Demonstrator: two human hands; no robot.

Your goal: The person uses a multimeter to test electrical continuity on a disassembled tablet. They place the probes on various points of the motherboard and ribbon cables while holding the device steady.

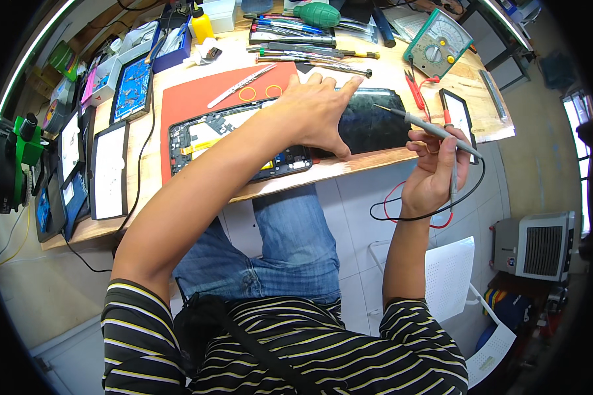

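An opened tablet (204, 141) lies on the table with its inner parts and a yellow ribbon cable showing. A black screen panel (375, 122) sits beside its right end. My left hand (316, 115) reaches over where the two meet, thumb and fingers spread across the panel's left part; whether it grips anything is hidden. At the right, my right hand (438, 168) is closed around two grey multimeter probes (435, 127). One probe points left over the panel, the other hangs downward. Their black and red leads loop below the hand.
Behind stands a green analog multimeter (439, 46). Under the tablet is a red mat (184, 99) with a white pen-like tool (242, 85). Screwdrivers and tweezers (310, 56) fill the back. Framed panels (110, 168) and a blue circuit board (132, 89) lie left.
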